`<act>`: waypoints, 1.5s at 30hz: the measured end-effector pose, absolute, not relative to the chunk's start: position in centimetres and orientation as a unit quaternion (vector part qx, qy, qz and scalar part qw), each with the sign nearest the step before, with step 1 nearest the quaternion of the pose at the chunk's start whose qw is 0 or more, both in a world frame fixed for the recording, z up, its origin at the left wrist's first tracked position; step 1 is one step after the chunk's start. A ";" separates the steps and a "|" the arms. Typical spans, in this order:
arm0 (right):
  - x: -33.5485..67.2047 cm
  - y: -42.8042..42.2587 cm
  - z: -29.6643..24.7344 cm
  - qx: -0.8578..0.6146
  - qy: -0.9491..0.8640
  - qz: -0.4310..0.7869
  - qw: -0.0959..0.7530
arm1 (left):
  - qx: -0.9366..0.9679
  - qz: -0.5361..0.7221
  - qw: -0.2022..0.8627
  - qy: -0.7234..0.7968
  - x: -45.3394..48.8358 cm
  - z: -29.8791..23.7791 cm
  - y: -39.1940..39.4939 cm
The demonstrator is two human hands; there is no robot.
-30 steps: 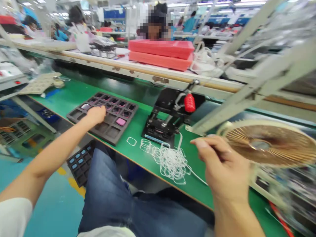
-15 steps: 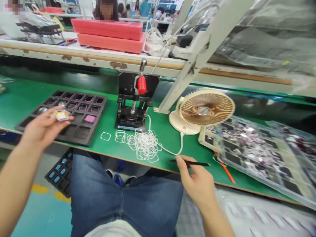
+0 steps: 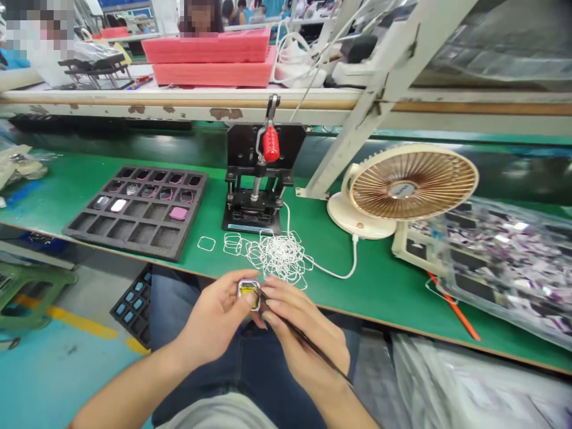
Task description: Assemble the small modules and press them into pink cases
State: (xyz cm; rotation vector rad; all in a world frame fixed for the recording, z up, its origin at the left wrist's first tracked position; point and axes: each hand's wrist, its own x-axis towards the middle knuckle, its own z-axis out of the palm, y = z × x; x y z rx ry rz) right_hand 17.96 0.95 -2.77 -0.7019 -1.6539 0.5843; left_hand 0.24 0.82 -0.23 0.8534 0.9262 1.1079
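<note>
Over the lap, just off the near edge of the green table (image 3: pixel 379 280), a small square part (image 3: pixel 249 293) sits pinched in the fingertips of the left hand (image 3: pixel 214 322). The right hand (image 3: pixel 304 333) beside it is closed on black tweezers (image 3: pixel 313 345), tip at the part. Beyond lie tangled white rings (image 3: pixel 277 256), a black tray (image 3: pixel 143 233), a red-handled press (image 3: pixel 263 179) and a fan (image 3: pixel 411 185). Pink foam slabs (image 3: pixel 210 56) rest on a raised shelf in a busy workshop.
</note>
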 end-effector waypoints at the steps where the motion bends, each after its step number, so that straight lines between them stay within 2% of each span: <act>1: 17.7 1.0 -3.0 -0.294 -0.710 0.249 0.590 | 0.377 0.488 0.667 0.418 0.4 0.0 0.7; 10: 18.2 0.5 -3.5 -0.288 -0.722 0.257 0.574 | 0.367 0.473 0.662 0.452 0.9 0.1 0.1; 24: 19.0 0.3 -4.5 -0.261 -0.777 0.200 0.537 | 0.412 0.449 0.642 0.465 0.8 -1.0 0.1; 30: 18.7 0.4 -6.1 -0.263 -0.756 0.215 0.560 | 0.358 0.456 0.678 0.452 0.6 -1.4 0.7; 36: 18.2 0.2 -6.2 -0.328 -0.674 0.224 0.624 | 0.241 0.476 0.774 0.342 0.3 -2.2 1.4; 42: 18.9 3.2 -5.5 -0.419 -0.566 0.212 0.678 | 0.204 0.499 0.753 0.377 0.5 -2.6 3.0; 45: 20.2 6.4 -4.7 -0.466 -0.582 0.198 0.637 | 0.206 0.505 0.742 0.390 0.2 -2.8 3.4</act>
